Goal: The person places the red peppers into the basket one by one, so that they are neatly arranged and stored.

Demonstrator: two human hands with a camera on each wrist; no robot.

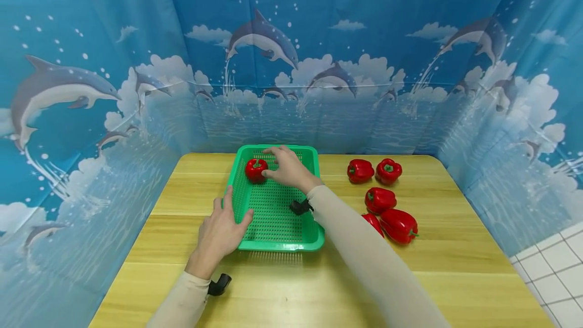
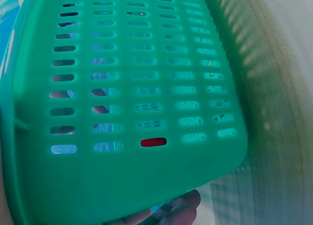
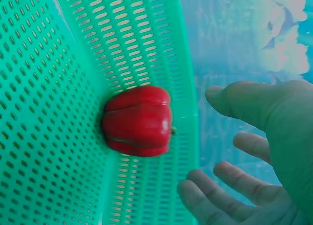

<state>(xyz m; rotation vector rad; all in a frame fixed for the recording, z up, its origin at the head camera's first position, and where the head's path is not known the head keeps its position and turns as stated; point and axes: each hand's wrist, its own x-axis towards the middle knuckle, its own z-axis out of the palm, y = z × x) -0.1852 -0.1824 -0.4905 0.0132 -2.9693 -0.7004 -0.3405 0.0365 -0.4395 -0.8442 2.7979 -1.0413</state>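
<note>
A green plastic basket with slotted walls stands on the table. One red bell pepper sits in its far left corner; the right wrist view shows this pepper against the basket wall. My right hand hovers over the basket beside the pepper, fingers spread and holding nothing; a gap separates it from the pepper in the right wrist view. At the basket's left side, my left hand holds the rim, thumb over the inside and fingers along the outside. Some fingertips show below the basket wall in the left wrist view.
Several more red bell peppers lie on the wooden table right of the basket, including one pepper at the back and one pepper nearer. The right forearm partly covers another pepper. A dolphin-print curtain surrounds the table's back and sides.
</note>
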